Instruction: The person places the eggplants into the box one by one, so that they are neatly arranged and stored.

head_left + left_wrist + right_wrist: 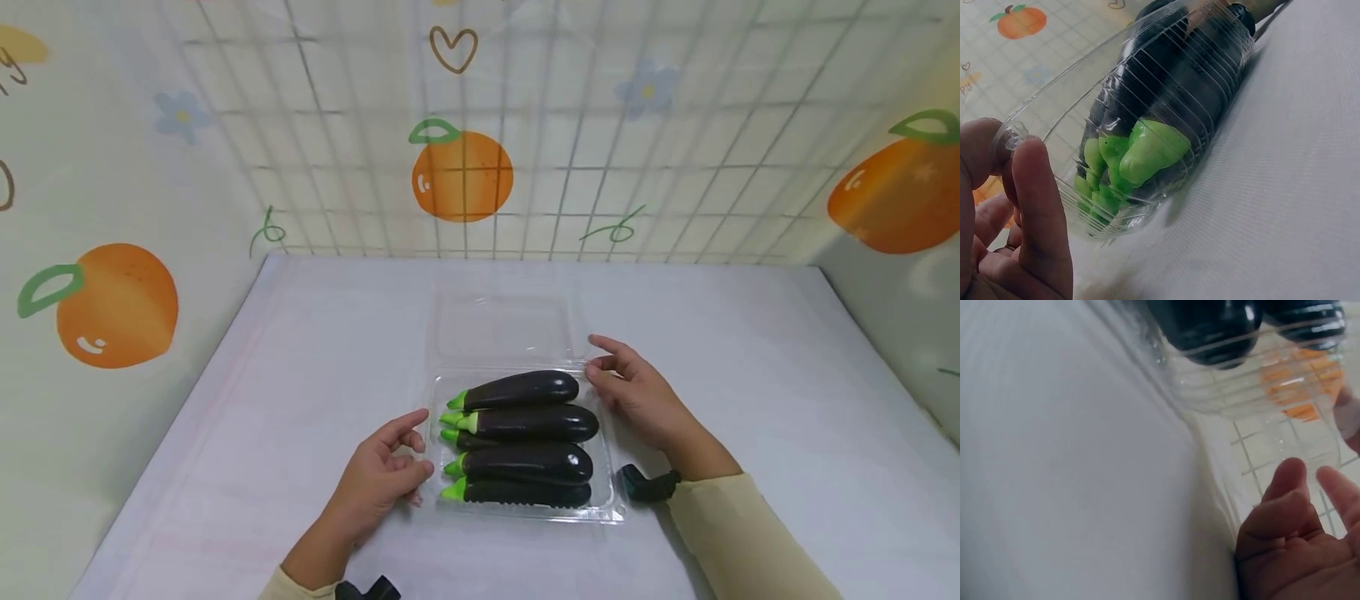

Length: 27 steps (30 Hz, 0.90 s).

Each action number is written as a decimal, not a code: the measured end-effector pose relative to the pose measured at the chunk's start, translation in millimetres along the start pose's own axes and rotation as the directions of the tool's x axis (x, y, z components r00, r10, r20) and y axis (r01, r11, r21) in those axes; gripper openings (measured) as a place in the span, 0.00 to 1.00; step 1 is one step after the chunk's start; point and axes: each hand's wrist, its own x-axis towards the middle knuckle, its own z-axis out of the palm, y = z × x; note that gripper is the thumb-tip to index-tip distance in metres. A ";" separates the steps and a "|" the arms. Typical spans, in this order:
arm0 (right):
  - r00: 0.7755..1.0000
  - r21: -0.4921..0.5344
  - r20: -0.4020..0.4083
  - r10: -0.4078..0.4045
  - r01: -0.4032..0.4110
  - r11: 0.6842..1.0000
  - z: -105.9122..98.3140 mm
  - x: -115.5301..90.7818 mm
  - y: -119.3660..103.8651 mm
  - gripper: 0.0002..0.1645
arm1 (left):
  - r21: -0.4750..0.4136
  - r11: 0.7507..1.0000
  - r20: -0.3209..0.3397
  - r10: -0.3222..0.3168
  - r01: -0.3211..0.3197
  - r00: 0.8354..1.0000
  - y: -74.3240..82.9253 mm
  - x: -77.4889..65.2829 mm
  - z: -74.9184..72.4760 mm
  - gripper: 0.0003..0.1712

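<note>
A clear plastic clamshell container [615, 500] lies on the table with its transparent lid [502, 329] folded open toward the back. Several dark eggplants [536, 423] with green stem ends lie side by side inside, stems to the left. At the container's left edge, my left hand [375, 479] pinches the rim between thumb and a finger, as the left wrist view shows. My right hand [641, 400] is at the far right corner by the lid hinge, its fingers loosely bent and close to the plastic edge. Whether they press on it is hard to see.
A white cloth covers the table [750, 350]. Behind it stands a wire grid [570, 167] under a sheet printed with oranges; similar printed sheets [112, 417] line both sides. Dark wrist devices [648, 485] sit at both sleeves, the right one near the container.
</note>
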 end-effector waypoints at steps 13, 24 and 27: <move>0.995 0.021 -0.063 -0.082 0.084 0.996 4.6 -5.2 -3.5 0.34 | -0.016 1.000 0.002 -0.017 0.018 1.000 6.3 -1.3 1.5 0.40; 0.978 0.027 -0.046 -0.202 0.203 0.979 4.9 -8.5 0.4 0.15 | -0.011 0.999 -0.024 -0.033 0.033 0.999 8.1 -2.0 3.0 0.40; 0.986 -0.045 -0.038 -0.164 0.162 0.986 2.2 -11.1 -1.5 0.19 | -0.008 1.000 -0.023 -0.030 0.030 0.999 8.7 -2.0 3.6 0.40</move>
